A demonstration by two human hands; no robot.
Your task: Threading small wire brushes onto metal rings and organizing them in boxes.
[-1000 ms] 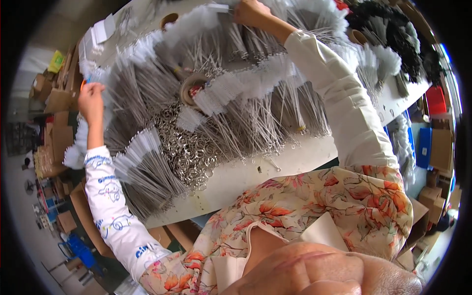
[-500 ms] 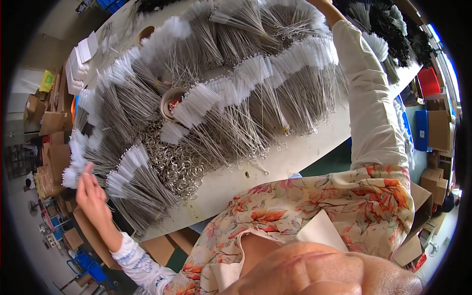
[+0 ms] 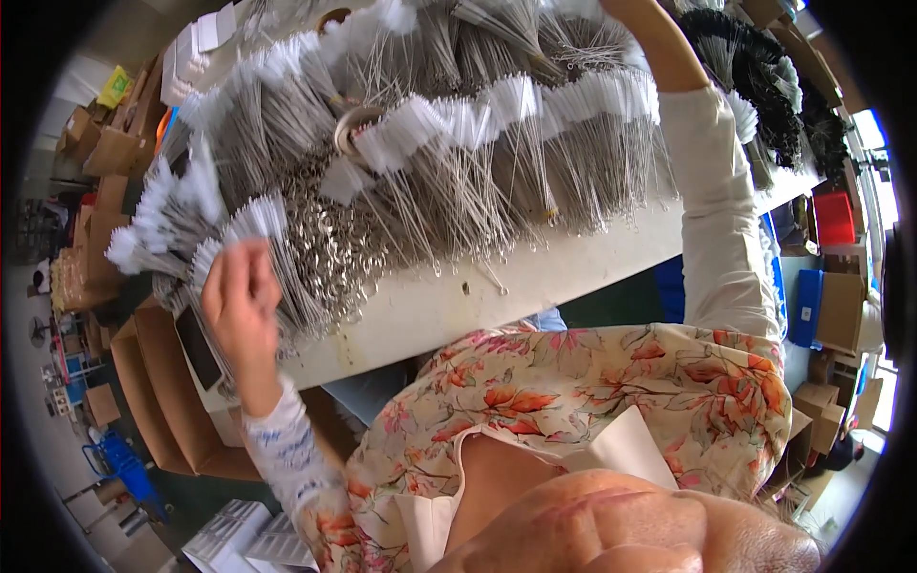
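My left hand is at the table's left front, over a bunch of white-bristled wire brushes. Its fingers are curled in and slightly blurred; what lies between them, if anything, is hidden. More wire brushes fan out beside it, their bristles bunched together. A heap of metal rings lies to the right of the hand. Stretched toward the far side, my right arm ends in my right hand, cut off by the upper edge, so its fingers do not show. Rows of loop-ended brushes lie between the two arms.
A round brown container stands among the brushes. Black brushes are piled at the far right. A dark flat object lies at the left table edge, above an open cardboard box. A blue bin stands at right.
My left hand has moved right from the outer left brushes to the nearer bunch, and its fingers have curled. The view has shifted; my right arm still reaches to the far side.
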